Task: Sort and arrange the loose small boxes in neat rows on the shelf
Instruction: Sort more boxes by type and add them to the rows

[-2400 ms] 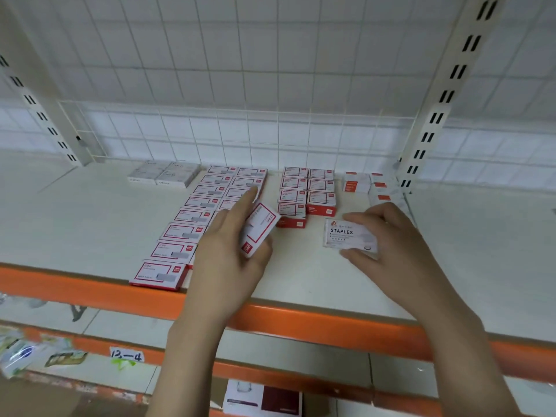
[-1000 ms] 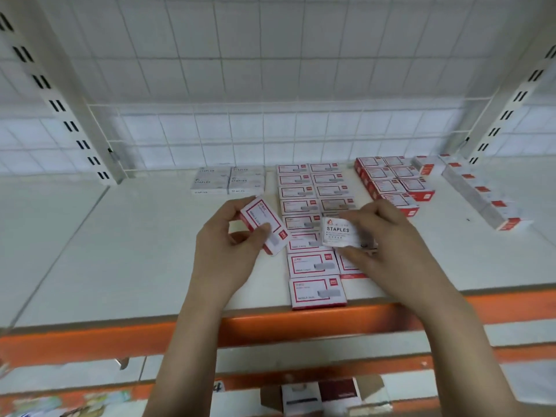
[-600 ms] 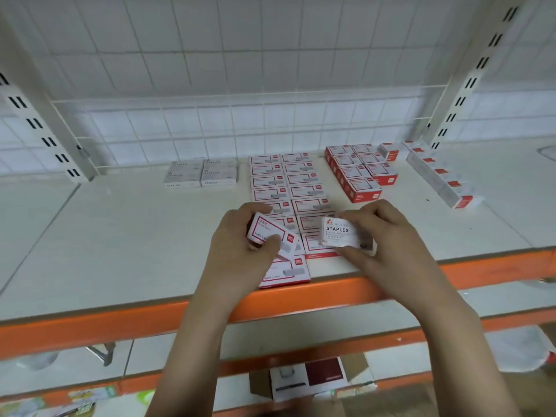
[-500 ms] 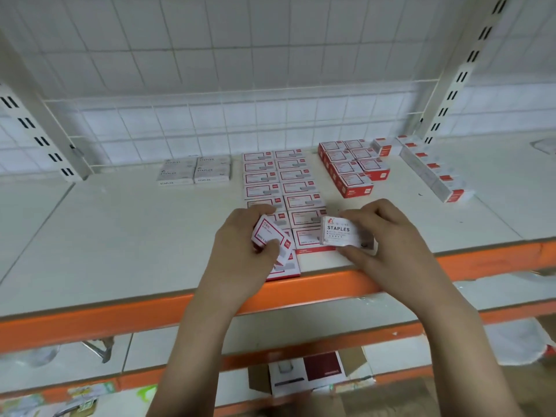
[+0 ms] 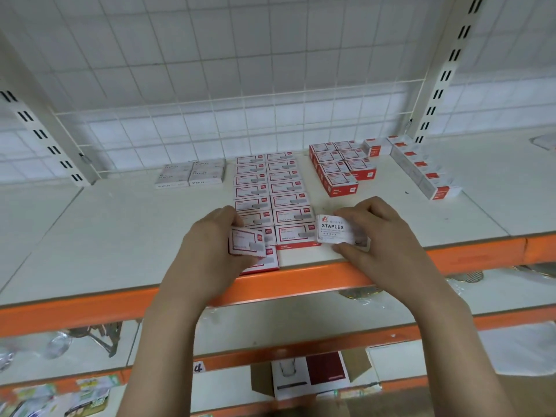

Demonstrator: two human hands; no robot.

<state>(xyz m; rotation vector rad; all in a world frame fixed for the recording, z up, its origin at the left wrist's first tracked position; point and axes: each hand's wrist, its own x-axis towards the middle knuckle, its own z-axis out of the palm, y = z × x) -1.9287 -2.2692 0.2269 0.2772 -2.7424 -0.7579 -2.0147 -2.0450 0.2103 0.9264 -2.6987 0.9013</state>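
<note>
**Two boxes in hand at the shelf front**

The left hand [image 5: 210, 245] pinches a red-bordered staple box [image 5: 246, 241] just above the front end of the left red-bordered row [image 5: 251, 188], long axis across the row. The right hand [image 5: 382, 236] grips a white STAPLES box [image 5: 337, 230]. Its matching white boxes [image 5: 190, 173] lie far back on the left, so I think the left hand's box is nearer its place.

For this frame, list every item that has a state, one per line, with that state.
Left hand: gripping a red-bordered box above the shelf's front edge.
Right hand: pinching a white STAPLES box.
Two-column rows of red-bordered boxes: lying flat, aligned.
Red-sided boxes: grouped in rows.
White STAPLES stack: at the back.
Shelf: partly filled.
</note>
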